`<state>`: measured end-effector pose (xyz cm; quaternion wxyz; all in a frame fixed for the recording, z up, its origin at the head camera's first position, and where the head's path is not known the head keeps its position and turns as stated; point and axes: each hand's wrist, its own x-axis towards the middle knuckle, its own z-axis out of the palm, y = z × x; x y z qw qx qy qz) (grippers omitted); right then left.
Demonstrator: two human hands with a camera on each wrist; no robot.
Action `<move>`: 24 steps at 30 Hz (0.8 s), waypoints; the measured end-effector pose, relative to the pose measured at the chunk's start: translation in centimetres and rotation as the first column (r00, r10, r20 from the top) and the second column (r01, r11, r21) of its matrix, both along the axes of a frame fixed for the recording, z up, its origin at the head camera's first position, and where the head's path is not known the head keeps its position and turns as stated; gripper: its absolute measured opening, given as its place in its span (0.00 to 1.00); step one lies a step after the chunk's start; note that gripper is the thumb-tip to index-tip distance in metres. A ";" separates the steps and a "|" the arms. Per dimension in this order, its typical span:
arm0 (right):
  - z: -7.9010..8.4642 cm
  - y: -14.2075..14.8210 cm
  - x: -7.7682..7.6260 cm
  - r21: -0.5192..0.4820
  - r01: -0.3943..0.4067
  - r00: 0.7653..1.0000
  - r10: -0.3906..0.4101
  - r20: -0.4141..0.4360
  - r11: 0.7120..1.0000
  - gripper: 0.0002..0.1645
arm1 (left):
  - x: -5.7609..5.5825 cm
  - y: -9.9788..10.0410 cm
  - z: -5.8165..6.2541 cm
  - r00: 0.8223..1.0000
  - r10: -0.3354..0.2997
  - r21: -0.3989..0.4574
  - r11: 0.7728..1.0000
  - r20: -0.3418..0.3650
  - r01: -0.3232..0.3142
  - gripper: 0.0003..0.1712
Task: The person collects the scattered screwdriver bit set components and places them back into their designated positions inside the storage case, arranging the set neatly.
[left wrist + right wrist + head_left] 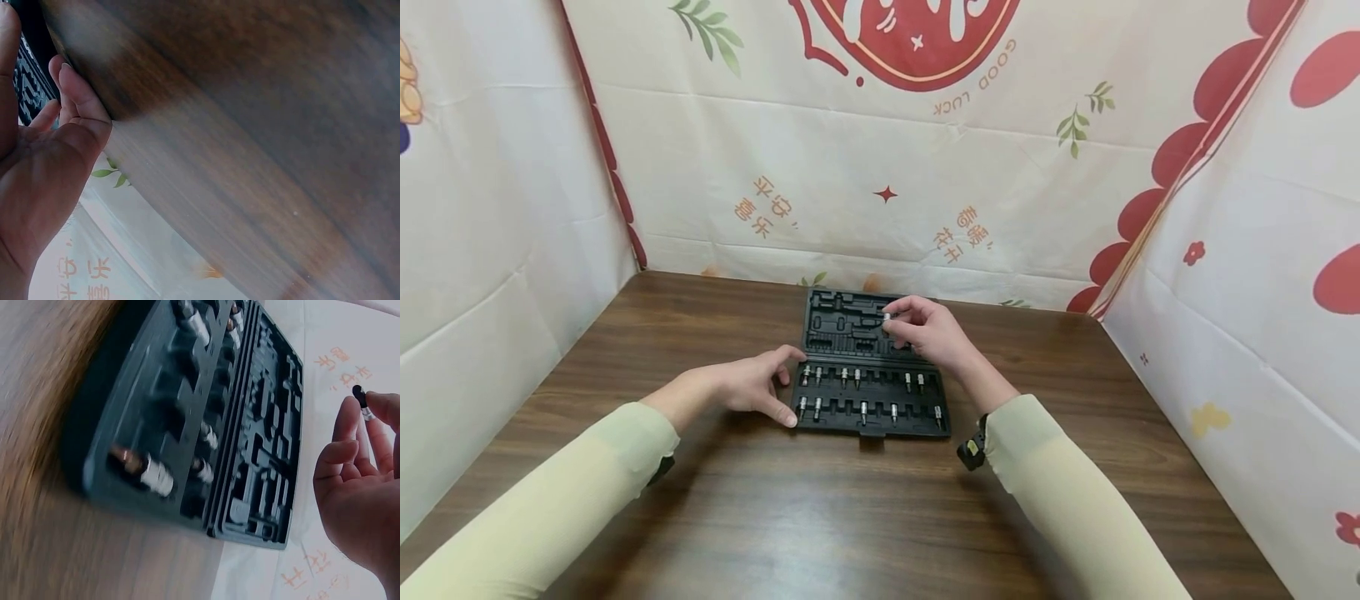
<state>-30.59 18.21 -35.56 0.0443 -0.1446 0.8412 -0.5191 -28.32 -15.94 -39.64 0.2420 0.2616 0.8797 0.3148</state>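
A black plastic tool case lies unfolded on the table, its moulded lid toward the back wall. Several silver bit sockets sit in two rows of slots in the near half, with vacant slots among them. Above the lid, my right hand pinches one small bit socket, silver with a dark tip, between thumb and fingertips. My left hand rests at the case's left side, thumb at the near corner and fingers near the hinge. In the left wrist view its fingers look loosely extended beside the case.
The case stands on a brown wood-grain table. Behind it hangs a printed cloth wall, with more white cloth on the left and right sides. A dark wrist device shows under the right sleeve.
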 end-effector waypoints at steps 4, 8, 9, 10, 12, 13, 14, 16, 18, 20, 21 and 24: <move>-0.2 -0.9 -0.3 0.006 -0.001 1.000 0.001 -0.005 1.000 0.19 | -0.1 0.0 0.0 1.000 0.004 0.006 1.000 0.003 -0.004 0.62; -0.4 -1.6 -0.4 0.022 -0.004 1.000 0.004 0.019 1.000 0.19 | 0.0 0.1 0.0 1.000 0.001 0.005 1.000 0.003 -0.001 0.62; -0.4 -1.9 -0.4 0.026 -0.005 1.000 0.005 0.025 1.000 0.19 | 0.0 0.1 0.0 1.000 0.002 0.005 1.000 0.006 -0.002 0.62; -0.4 -2.1 -0.4 0.033 -0.006 1.000 0.005 0.030 0.999 0.19 | 0.0 0.1 0.0 1.000 0.002 0.006 1.000 0.008 -0.002 0.62; -0.4 -2.5 -0.5 0.039 -0.011 0.999 0.010 0.038 0.999 0.19 | 0.0 0.1 0.1 1.000 0.005 0.008 1.000 0.010 -0.005 0.62; -0.4 -2.7 -0.5 0.038 -0.015 0.999 0.013 0.045 0.999 0.19 | 0.0 0.1 0.1 1.000 0.007 0.009 1.000 0.012 -0.007 0.62; -0.5 -3.0 -0.5 0.047 -0.019 0.999 0.017 0.048 0.999 0.19 | 0.0 0.1 0.1 1.000 0.008 0.009 1.000 0.014 -0.008 0.62; -0.6 -3.3 -0.6 0.071 -0.023 0.998 0.018 0.058 0.997 0.19 | 0.1 0.1 0.1 1.000 0.009 0.011 1.000 0.015 -0.009 0.62; -0.8 -3.7 -0.6 0.099 -0.025 0.997 0.018 0.071 0.995 0.18 | 0.1 0.1 0.1 1.000 0.008 0.011 1.000 0.014 -0.009 0.62; -1.2 -4.1 -0.6 0.139 -0.033 0.997 0.023 0.076 0.990 0.16 | 0.1 0.1 0.1 1.000 0.007 0.011 1.000 0.010 -0.007 0.62; -1.3 -4.3 -0.6 0.155 -0.040 0.996 0.027 0.082 0.987 0.15 | 0.1 0.1 0.1 1.000 0.006 0.010 1.000 0.007 -0.006 0.62; -1.9 -4.9 -0.5 0.196 -0.075 0.994 0.057 0.095 0.978 0.12 | 0.1 0.1 0.0 1.000 0.005 0.009 1.000 -0.002 -0.005 0.61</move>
